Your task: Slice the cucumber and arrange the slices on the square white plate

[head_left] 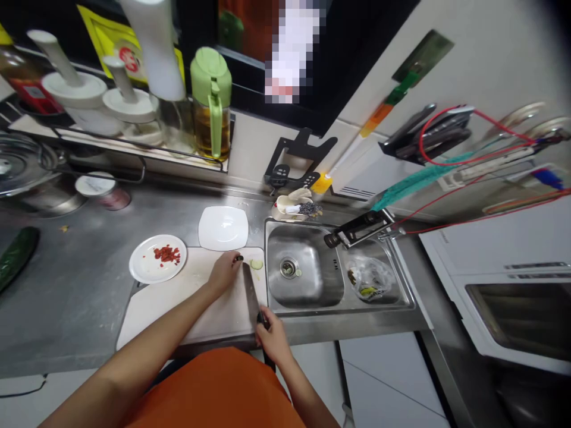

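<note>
My right hand (pixel 274 339) is closed round the black handle of a kitchen knife (pixel 250 291), whose blade points away from me over the white cutting board (pixel 191 324). Beyond the blade's tip, my left hand (pixel 223 272) pinches a small dark green piece (pixel 239 258) that looks like cucumber. Pale green slices (pixel 256 264) lie on the board just right of it. Behind the board is a white square dish (pixel 223 227). A round white plate (pixel 139 263) with chopped red pieces (pixel 167 254) overlaps the board's far left corner.
On the right is a double steel sink (pixel 307 306), with a clear plastic bag (pixel 372 278) of scraps in its smaller basin and a black faucet (pixel 352 230) above. A whole cucumber (pixel 18 255) lies far left. Jars and a green-topped oil bottle (pixel 211 107) stand on the rack behind.
</note>
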Demonstrator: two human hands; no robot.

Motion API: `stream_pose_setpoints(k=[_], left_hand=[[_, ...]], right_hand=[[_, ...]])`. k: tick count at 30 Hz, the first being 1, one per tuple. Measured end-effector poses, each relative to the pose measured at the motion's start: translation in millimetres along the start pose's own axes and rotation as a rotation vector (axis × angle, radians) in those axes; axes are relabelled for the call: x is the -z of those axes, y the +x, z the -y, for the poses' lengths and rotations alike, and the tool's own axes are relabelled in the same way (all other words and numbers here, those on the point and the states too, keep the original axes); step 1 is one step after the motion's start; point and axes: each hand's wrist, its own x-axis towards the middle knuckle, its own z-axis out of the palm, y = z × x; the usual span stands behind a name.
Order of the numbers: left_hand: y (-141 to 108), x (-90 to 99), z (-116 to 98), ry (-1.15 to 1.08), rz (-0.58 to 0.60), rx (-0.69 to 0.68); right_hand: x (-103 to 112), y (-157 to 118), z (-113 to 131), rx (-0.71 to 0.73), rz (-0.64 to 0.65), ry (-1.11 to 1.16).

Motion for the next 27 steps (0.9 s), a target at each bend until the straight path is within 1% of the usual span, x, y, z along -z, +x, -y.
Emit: stream_pose_setpoints(k=[2,3,5,7,9,10,12,13,15,18,20,21,23,25,27], left_hand=[[10,2.0,0,-0.002,-0.059,0.017],[12,3.4,1,0.003,-0.070,0.019],[12,5.2,5,0.015,-0.053,0.013],[10,3.7,8,0.025,-0.008,0.004],[7,-2.1,7,0.035,0.042,-0.015],[7,-6.8,5,0.034,0.063,-0.034],[7,-20.2,-4,0.005,0.093,-0.094],[8,-28.5,-12,-0.028,0.104,-0.128],[12,-47.4,-29,-0.112,0.130,-0.177],[18,-72.0,-57,-0.250,0.177,-0.169],[19,-78.0,-69,-0.353,0.187,-0.125],[18,-76.5,-70,-0.398,0.183,-0.104],[12,-64.8,-65,-0.453,0.154,-0.074],[-2,-44.4,-50,-0.408,0.095,-0.071],[-22,-19.2,-27,-0.323,0.029,-0.074]], right_hand=[[-8,4,3,-0.021,0.051,0.072],[-11,7,4,-0.028,0.056,0.108],[-11,13,4,-0.034,0.033,0.165],[-4,18,2,-0.041,-0.021,0.170],[11,21,-2,-0.062,-0.103,0.110],[21,21,-4,-0.084,-0.164,0.061],[42,20,-6,-0.135,-0.294,-0.009],[52,19,-6,-0.158,-0.332,-0.005],[69,17,-5,-0.171,-0.360,0.026],[81,14,-5,-0.178,-0.402,0.026],[83,11,-7,-0.195,-0.452,-0.009],[82,10,-9,-0.202,-0.472,-0.035],[79,8,-12,-0.200,-0.479,-0.100],[73,8,-14,-0.166,-0.446,-0.174],[64,11,-14,-0.116,-0.401,-0.253]])
